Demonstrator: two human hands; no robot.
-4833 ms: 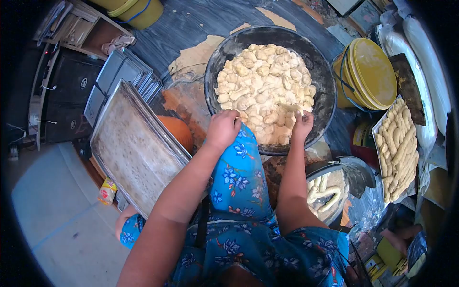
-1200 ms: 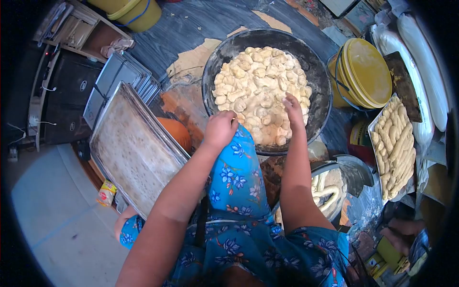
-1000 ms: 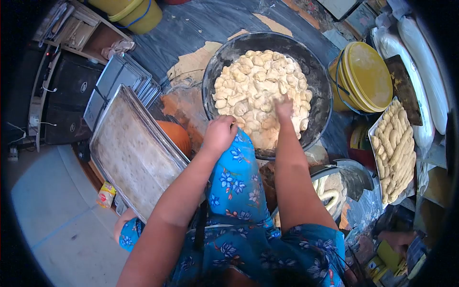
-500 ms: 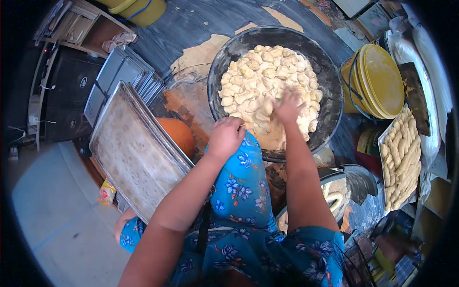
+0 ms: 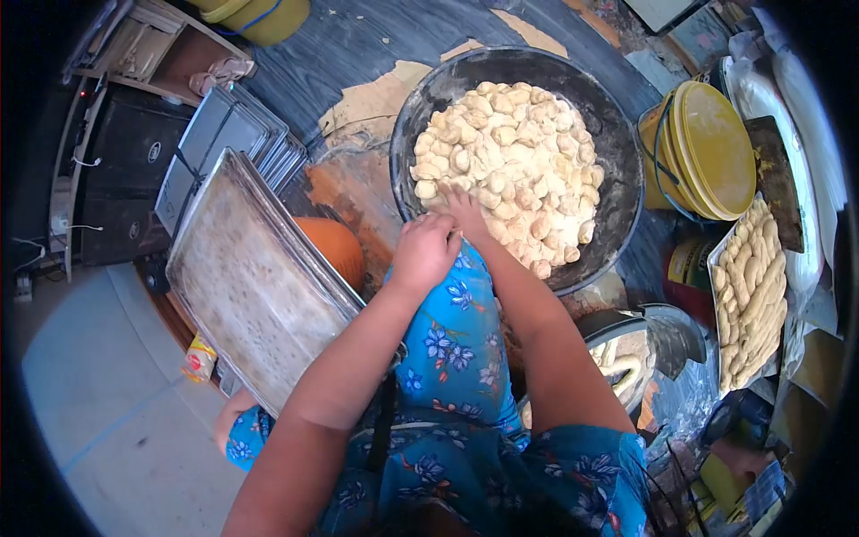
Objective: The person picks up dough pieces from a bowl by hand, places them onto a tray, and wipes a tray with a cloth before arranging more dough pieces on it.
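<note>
A wide black basin [image 5: 617,192] holds a heap of floured dough pieces [image 5: 510,170]. My right hand [image 5: 464,213] lies over the near left side of the heap, its fingers spread against the dough; my left hand partly covers it. My left hand [image 5: 426,252] rests on my knee, in blue flowered cloth [image 5: 452,318], close to the basin's rim. Its fingers drape loosely over the knee and nothing shows in them.
Stacked baking trays [image 5: 259,286] lean at my left beside an orange object [image 5: 331,251]. Yellow lidded buckets [image 5: 716,152] stand right of the basin. A tray of long dough pieces [image 5: 752,295] is at far right, and a container with dough strips [image 5: 626,358] sits by my right arm.
My right hand has moved left and toward me, from the middle of the heap to its near left side. The dough pieces there have shifted. My left hand stays on the knee.
</note>
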